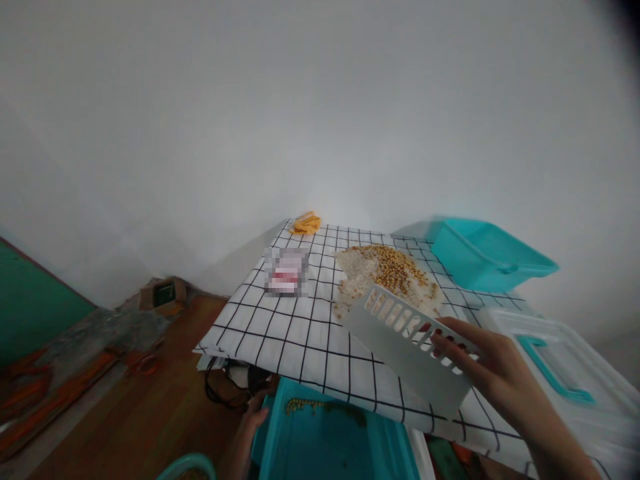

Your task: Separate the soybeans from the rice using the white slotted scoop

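Note:
My right hand [487, 370] holds a white slotted plastic basket [405, 347], tilted, above the near right part of a table covered by a white cloth with a black grid [295, 333]. Just beyond the basket lies a heap of mixed yellow beans and pale grains [385, 273] on the cloth. My left hand [250, 427] is low, below the table's front edge, touching the left side of a teal plastic bin [330, 443] that has a few beans in it.
A second teal bin [487, 257] stands at the table's far right. A clear lidded box with a teal handle [555, 373] sits at the right. A small blurred packet [287, 271] and a yellow cloth [306, 223] lie farther back. Black cables [220, 387] hang underneath.

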`<control>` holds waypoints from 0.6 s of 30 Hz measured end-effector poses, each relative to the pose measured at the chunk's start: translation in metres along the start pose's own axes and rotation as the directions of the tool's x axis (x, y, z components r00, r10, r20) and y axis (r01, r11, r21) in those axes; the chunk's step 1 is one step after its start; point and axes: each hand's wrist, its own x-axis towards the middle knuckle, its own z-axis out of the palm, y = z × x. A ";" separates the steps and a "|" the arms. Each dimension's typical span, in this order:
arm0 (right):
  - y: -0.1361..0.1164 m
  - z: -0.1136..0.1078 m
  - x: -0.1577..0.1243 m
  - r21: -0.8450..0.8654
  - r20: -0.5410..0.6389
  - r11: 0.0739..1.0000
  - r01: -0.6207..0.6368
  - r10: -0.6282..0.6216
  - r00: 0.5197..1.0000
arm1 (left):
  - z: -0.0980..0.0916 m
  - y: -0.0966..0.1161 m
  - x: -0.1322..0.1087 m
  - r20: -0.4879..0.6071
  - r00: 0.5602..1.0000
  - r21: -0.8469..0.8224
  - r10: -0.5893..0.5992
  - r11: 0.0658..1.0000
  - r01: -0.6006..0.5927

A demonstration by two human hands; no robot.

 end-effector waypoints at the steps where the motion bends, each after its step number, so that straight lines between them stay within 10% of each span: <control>1: 0.001 0.000 0.000 -0.001 0.006 1.000 -0.002 0.002 1.000 | -0.001 -0.003 0.003 0.007 1.000 -0.007 0.008 1.000 -0.008; 18: -0.002 0.006 0.002 -0.011 0.052 1.000 0.004 -0.003 0.999 | 0.004 -0.013 0.003 -0.006 1.000 0.009 0.000 1.000 0.000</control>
